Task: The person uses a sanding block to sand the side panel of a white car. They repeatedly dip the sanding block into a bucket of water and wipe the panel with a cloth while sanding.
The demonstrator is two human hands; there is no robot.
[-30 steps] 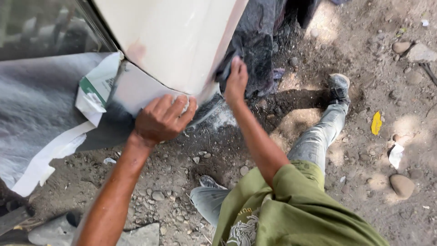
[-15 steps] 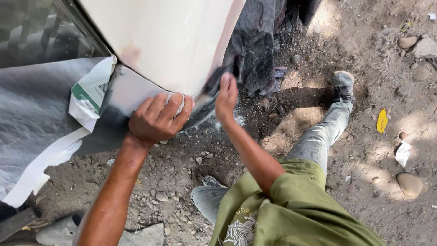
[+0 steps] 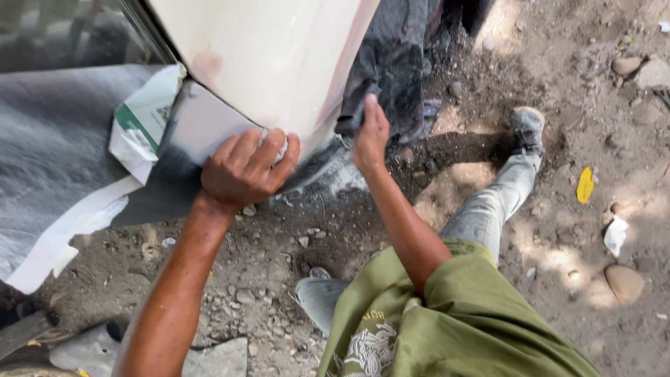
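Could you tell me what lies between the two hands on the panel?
In the head view, only the white panel's lower edge lies between left hand and right hand.

daylight scene, bright overall, with hard sun reaching the dirt ground (image 3: 558, 265) in patches at the right and lower right; those patches are near washed out. the cream body panel (image 3: 279, 63) is evenly lit and pale, close to overexposed, with little surface detail. deep shade lies beneath its lower edge and around the black plastic sheet (image 3: 398, 63), where detail is lost. the left hand (image 3: 241, 174) and right hand (image 3: 370, 136) sit in soft shade, reasonably sharp, the right slightly smeared. the window glass (image 3: 63, 35) at upper left is dim with hazy reflections. the olive shirt (image 3: 447, 321), nearest the lens, is slightly soft. straight edges bow mildly toward the frame borders.
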